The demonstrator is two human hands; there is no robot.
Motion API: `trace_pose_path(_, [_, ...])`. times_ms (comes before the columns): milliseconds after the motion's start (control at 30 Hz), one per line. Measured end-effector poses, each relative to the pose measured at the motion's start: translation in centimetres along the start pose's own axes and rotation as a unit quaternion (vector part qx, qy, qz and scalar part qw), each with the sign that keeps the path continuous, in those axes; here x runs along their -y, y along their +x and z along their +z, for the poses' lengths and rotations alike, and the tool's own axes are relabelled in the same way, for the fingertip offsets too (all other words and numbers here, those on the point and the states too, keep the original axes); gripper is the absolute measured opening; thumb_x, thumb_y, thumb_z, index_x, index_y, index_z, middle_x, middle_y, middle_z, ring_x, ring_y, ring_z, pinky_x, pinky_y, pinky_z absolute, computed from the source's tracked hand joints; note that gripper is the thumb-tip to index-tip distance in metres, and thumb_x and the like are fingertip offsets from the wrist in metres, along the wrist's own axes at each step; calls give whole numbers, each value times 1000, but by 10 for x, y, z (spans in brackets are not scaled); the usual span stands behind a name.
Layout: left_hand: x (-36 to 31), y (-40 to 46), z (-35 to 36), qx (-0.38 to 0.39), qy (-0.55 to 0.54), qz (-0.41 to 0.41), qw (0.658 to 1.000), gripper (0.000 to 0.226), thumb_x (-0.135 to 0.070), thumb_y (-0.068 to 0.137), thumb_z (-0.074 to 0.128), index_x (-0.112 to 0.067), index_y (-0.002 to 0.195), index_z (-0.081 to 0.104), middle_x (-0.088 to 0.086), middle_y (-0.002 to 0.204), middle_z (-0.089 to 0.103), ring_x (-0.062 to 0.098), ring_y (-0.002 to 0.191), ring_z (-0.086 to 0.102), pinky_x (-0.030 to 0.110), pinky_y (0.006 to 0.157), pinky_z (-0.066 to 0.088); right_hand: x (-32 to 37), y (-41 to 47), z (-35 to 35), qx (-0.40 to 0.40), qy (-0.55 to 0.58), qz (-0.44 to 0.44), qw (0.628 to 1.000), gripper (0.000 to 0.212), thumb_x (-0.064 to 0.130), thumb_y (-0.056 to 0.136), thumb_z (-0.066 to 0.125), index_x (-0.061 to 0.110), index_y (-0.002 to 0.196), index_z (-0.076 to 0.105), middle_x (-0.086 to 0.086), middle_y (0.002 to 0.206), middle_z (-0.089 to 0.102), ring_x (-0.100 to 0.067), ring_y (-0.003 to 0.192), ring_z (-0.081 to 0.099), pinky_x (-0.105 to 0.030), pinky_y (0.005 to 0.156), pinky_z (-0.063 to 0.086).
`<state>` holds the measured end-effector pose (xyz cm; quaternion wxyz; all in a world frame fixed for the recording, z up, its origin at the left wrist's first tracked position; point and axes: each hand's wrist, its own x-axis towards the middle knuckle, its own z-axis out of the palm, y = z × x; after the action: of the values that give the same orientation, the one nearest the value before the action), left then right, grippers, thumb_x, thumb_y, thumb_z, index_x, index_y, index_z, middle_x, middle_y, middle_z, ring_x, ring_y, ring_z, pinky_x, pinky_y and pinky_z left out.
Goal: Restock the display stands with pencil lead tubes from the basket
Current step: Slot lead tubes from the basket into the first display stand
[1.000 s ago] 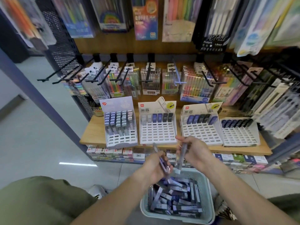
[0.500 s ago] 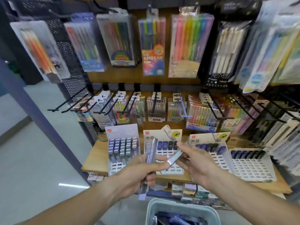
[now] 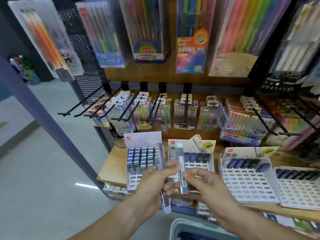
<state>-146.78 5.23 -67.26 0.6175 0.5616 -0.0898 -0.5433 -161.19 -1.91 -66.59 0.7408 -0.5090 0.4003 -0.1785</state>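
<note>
Your left hand (image 3: 154,184) grips a long clear lead tube (image 3: 161,172), fingers curled round its middle, so that it runs from below your palm up in front of the leftmost stand (image 3: 143,158). Your right hand (image 3: 206,186) pinches a second tube (image 3: 182,168) between thumb and fingertips; it stands nearly upright, pale cap on top, in front of the second stand (image 3: 192,153). The two tubes are side by side, close but apart, above the shelf (image 3: 112,167) edge. The leftmost stand has several rows of filled slots; the second, third (image 3: 245,174) and fourth (image 3: 297,187) stands each hold only a top row of dark tubes over bare white grids. The basket (image 3: 180,227) rim shows at the bottom edge, below your hands, with dark blue tubes inside. Pen packs (image 3: 185,111) hang on hooks above the stands.
</note>
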Motion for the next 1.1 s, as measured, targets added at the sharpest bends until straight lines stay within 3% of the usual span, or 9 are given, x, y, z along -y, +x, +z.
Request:
trace_pose_path(133, [5, 2, -15, -23, 19, 13, 999, 25, -7, 80, 83, -7, 104, 77, 4, 61, 51, 11, 41, 34, 24, 42, 32, 2, 13, -2, -19, -101, -26, 994, 13, 25, 88, 76, 16, 96, 73, -7, 94, 76, -15, 83, 74, -31, 78, 60])
trace_pose_path(233, [8, 0, -27, -36, 25, -3, 999, 30, -6, 80, 83, -3, 109, 75, 3, 62, 59, 11, 40, 33, 23, 39, 31, 9, 28, -2, -53, -156, -104, 981, 22, 26, 86, 79, 25, 105, 67, 1, 95, 74, -16, 85, 73, -33, 77, 61])
trace_pose_path(467, [14, 2, -52, -80, 30, -8, 996, 23, -5, 77, 85, -6, 99, 79, 3, 63, 60, 11, 39, 30, 22, 41, 27, 8, 61, 28, 2, -243, -190, 951, 28, 13, 82, 82, 30, 98, 65, 2, 74, 70, -16, 74, 68, -41, 83, 59])
trace_pose_path(567, [11, 7, -67, -130, 23, 4, 991, 20, -5, 80, 83, -9, 99, 79, 4, 70, 70, 11, 39, 32, 22, 40, 29, 6, 74, 41, 0, -258, -197, 946, 27, 11, 82, 81, 30, 94, 65, 3, 84, 71, -10, 76, 69, -40, 81, 61])
trace_pose_path(700, [10, 17, -89, -215, -8, -13, 976, 24, -7, 85, 76, -8, 108, 72, 3, 75, 70, 13, 39, 39, 24, 42, 34, -7, 87, 53, -37, -310, -255, 915, 28, 10, 83, 79, 32, 91, 62, 12, 94, 66, -2, 79, 66, -20, 74, 57])
trace_pose_path(767, [10, 20, -99, -216, -53, -30, 974, 18, -8, 89, 66, -2, 105, 68, 7, 75, 65, 14, 39, 42, 24, 39, 38, -17, 94, 57, -28, -332, -282, 900, 28, 10, 85, 78, 31, 93, 61, 17, 94, 66, 2, 83, 66, -13, 72, 54])
trace_pose_path(900, [14, 22, -114, -195, -98, -44, 975, 17, -7, 91, 54, -1, 104, 62, 9, 67, 61, 18, 42, 45, 25, 42, 39, -34, 106, 63, -20, -374, -300, 877, 27, 14, 87, 77, 33, 93, 59, 20, 89, 68, 7, 86, 65, -12, 74, 55])
trace_pose_path(1100, [20, 28, -118, -195, -89, -53, 975, 13, -7, 99, 60, -2, 111, 59, 8, 65, 59, 18, 50, 51, 27, 43, 48, -50, 117, 65, -16, -411, -311, 857, 26, 17, 89, 76, 35, 96, 59, 19, 88, 69, 5, 84, 67, -16, 77, 58])
